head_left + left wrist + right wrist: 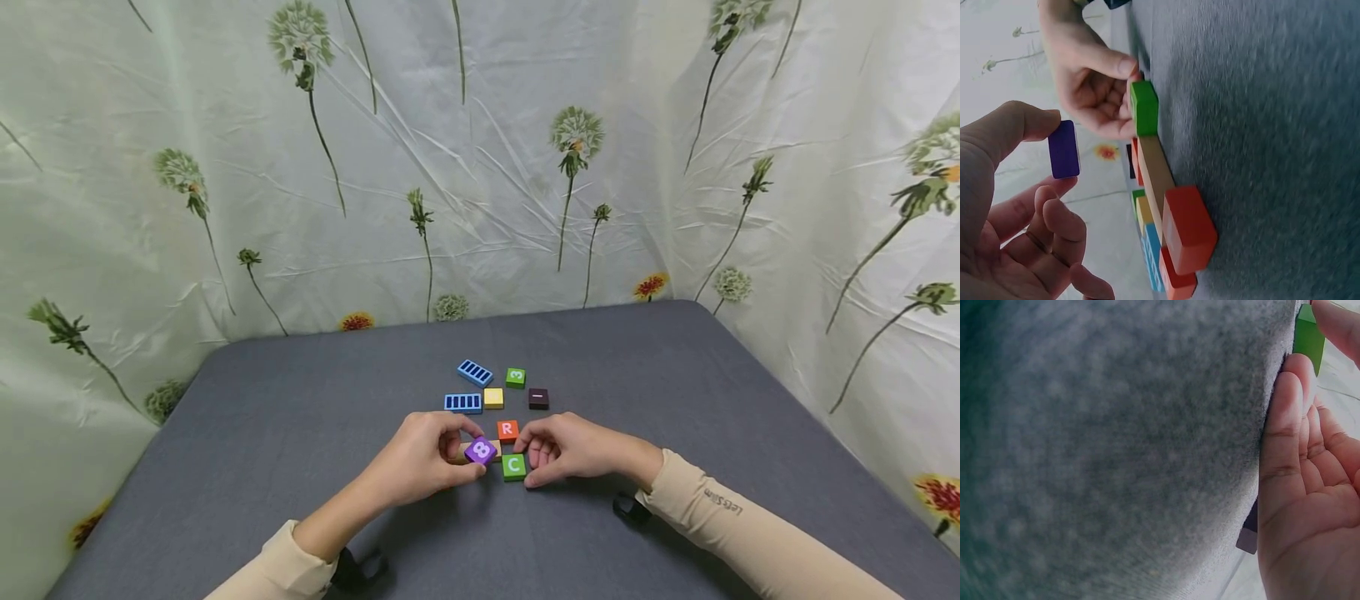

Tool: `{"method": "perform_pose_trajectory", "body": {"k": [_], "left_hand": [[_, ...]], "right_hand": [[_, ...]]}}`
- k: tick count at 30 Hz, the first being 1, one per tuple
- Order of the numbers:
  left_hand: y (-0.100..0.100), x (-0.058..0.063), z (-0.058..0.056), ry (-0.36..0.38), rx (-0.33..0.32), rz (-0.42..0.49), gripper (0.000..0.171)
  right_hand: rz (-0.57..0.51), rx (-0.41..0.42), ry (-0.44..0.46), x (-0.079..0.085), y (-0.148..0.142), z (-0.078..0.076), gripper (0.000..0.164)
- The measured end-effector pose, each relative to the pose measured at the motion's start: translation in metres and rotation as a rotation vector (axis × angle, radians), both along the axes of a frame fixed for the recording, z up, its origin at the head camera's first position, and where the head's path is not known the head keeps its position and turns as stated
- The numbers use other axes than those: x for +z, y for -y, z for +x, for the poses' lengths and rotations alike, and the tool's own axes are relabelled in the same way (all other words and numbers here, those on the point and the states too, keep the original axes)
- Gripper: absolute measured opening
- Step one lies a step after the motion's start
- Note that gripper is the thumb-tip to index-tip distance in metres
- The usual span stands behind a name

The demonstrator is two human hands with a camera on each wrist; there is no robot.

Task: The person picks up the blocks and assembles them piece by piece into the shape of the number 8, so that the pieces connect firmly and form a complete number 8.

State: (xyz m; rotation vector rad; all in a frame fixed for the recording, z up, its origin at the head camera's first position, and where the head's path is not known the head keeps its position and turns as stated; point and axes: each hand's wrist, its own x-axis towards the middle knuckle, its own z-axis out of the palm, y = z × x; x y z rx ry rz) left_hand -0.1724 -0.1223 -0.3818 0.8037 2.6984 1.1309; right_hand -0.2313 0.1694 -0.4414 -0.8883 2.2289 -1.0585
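Between thumb and index finger, my left hand (423,458) pinches a purple block (480,451) marked with a white 8. In the left wrist view this purple block (1064,150) is held up off the table, its plain side showing. My right hand (573,450) has thumb and index finger at the edges of a green block (513,467) marked C. A tan wooden strip (1157,172) runs from that green block (1144,108) to a red block (1190,228), with another red block (1177,278) beside it. Just beyond C lies an orange-red block (507,431) marked R.
Farther back lie two blue slotted blocks (462,403), a yellow block (493,398), a green block (515,378) marked 3 and a dark block (538,399). Grey cloth (300,400) covers the table. A flower-printed curtain (487,167) hangs behind and at the sides.
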Motion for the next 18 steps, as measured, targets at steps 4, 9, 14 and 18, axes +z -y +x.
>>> {"method": "perform_pose_trajectory", "body": {"k": [4,9,14,18], "left_hand": [[0.000,0.000,0.008,0.011,0.005,-0.020,0.027],[0.002,-0.003,0.018,0.006,0.010,-0.028,0.029],[0.006,-0.008,0.028,0.035,0.009,-0.023,0.029],[0.008,-0.009,0.034,0.053,0.011,-0.022,0.031]], "right_hand": [[-0.016,0.029,-0.013,-0.023,-0.007,-0.012,0.042],[-0.007,0.017,0.010,-0.035,-0.008,-0.021,0.046],[0.009,0.042,-0.050,-0.013,-0.003,-0.007,0.043],[0.005,0.047,-0.050,-0.001,-0.002,-0.002,0.044]]}}
